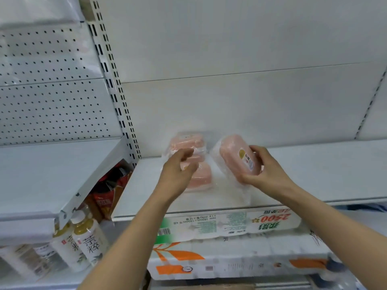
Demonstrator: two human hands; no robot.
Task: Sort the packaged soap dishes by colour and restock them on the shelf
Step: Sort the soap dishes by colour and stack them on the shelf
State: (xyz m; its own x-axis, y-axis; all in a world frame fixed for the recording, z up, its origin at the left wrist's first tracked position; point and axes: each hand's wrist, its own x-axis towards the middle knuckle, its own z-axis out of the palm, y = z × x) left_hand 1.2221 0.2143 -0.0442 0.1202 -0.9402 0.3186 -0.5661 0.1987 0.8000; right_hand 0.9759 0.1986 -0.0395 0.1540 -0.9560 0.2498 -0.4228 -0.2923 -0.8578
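Observation:
Two pink soap dishes in clear wrap lie on the white shelf (314,174), one at the back (186,142) and one in front of it (202,177). My left hand (178,172) hovers over them with loosely curled fingers and holds nothing. To the right, my right hand (265,168) grips a third pink packaged soap dish (234,158), tilted on its edge just above the shelf, its label sticker facing me.
Packs of tissue rolls (230,248) fill the shelf below. At lower left stand juice bottles (83,237) and red snack bags (106,195) under a lower left shelf (41,174). A slotted upright (113,80) divides the bays.

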